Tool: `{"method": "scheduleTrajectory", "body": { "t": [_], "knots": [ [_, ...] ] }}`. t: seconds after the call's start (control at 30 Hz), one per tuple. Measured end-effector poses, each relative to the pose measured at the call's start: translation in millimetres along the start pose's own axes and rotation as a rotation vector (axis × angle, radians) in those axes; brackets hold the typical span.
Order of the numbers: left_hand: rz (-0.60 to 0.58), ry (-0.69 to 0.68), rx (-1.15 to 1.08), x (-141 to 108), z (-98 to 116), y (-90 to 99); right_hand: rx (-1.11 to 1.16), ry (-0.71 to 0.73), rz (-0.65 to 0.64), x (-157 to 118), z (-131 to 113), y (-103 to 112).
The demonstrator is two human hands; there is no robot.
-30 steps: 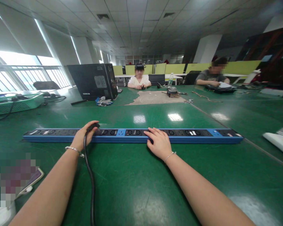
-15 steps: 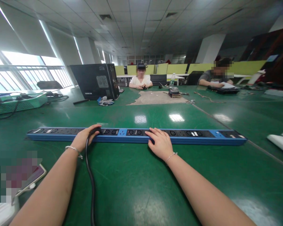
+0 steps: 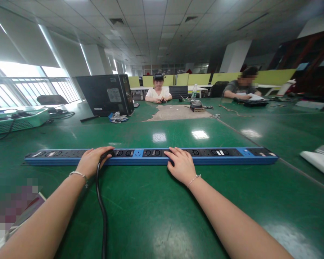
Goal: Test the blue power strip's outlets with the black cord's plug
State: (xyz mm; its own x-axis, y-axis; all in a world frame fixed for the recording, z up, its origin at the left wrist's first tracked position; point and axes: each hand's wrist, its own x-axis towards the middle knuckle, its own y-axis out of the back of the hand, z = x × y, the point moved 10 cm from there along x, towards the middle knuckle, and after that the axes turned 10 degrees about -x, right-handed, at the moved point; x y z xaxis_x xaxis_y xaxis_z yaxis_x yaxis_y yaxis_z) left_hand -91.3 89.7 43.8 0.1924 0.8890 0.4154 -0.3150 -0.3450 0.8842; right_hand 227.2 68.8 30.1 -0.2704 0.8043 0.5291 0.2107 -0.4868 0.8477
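Note:
A long blue power strip (image 3: pixel 138 162) with black socket panels lies crosswise on the green table. My left hand (image 3: pixel 93 160) is closed around a black plug (image 3: pixel 108 153) at the strip's left half, fingers over its top. The plug's contact end is hidden, so I cannot tell how deep it sits in a socket. From it a thick black cord (image 3: pixel 102 205) runs down toward me. Farther right, my right hand (image 3: pixel 181 163) lies on the strip with spread fingers across the top and the thumb near the front edge.
Behind the strip stand a black computer case (image 3: pixel 105 95), gloves (image 3: pixel 118 117) and a bottle (image 3: pixel 194 92). A green basket (image 3: pixel 24 122) holds cables at left; a white object (image 3: pixel 317 162) lies at right. Two people sit across the table, one with a dark headset (image 3: pixel 158 77).
The whole view has shifted slightly. My left hand has tipped lower over the plug, its wrist farther left. My right hand keeps its place on the strip.

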Motion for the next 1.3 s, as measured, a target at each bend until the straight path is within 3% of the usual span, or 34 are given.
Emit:
{"method": "scheduleTrajectory", "body": {
  "t": [0.4, 0.7, 0.77, 0.87, 0.93, 1.03, 1.13, 1.3],
  "knots": [
    [0.032, 0.038, -0.083, -7, 1, -2.3, 0.006, -0.012, -0.006, 1, 1, -1],
    [0.119, 0.015, -0.198, -7, -4, -4.9, 0.014, -0.016, 0.003, 1, 2, -1],
    [0.208, 0.070, -0.253, -8, -11, 6.0, 0.014, -0.018, 0.004, 1, 2, -1],
    [0.435, 0.185, -0.334, -13, -20, 33.6, 0.014, -0.022, 0.004, 1, 2, -2],
    [0.427, 0.191, -0.366, -10, -8, 35.8, 0.017, -0.023, 0.008, 1, 3, -1],
    [0.194, 0.083, -0.400, 4, 37, 10.5, 0.023, -0.027, 0.015, 1, 3, -1],
    [0.111, 0.034, -0.405, 14, 74, -10.9, 0.026, -0.031, 0.011, 1, 3, -1],
    [0.059, 0.002, -0.352, 22, 96, -33.0, 0.019, -0.035, 0.000, 2, 3, -2]
  ]
}}
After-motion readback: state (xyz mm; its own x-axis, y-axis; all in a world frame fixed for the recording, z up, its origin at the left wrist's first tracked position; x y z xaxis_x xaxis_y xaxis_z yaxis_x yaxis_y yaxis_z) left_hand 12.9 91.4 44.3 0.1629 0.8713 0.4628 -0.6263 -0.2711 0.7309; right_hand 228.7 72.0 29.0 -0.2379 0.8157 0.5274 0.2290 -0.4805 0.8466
